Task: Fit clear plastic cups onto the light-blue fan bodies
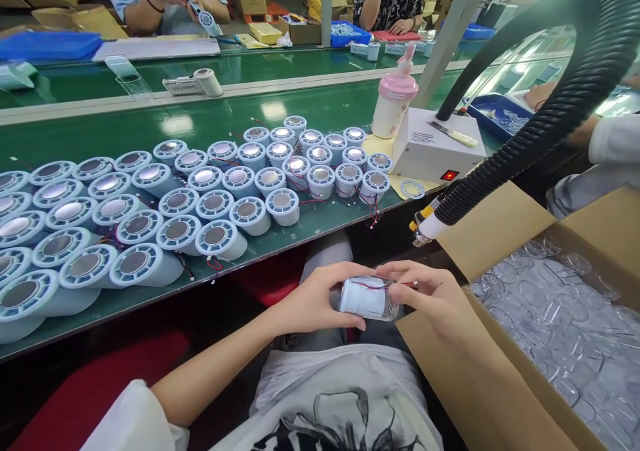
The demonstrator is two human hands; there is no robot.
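Over my lap, my left hand (325,299) is wrapped round a clear plastic cup (393,309) lying on its side. Inside the cup sits a pale blue cylindrical part (366,297). Thin red and black wires (370,284) run along the top of this part towards the right. At the right end of the cup, my right hand (434,294) has its fingertips closed on the wires, whose end pokes out past the fingers. Many similar pale blue cylinders (229,237) with round metal discs on top stand in rows on the green bench before me.
An open carton (480,344) of clear plastic cups (555,331) stands at my right. A black flexible hose (520,144) with a nozzle hangs above it, near a white box (435,147) and a pink-lidded bottle (395,97). Two people sit across the bench (240,107); another's arm shows at right.
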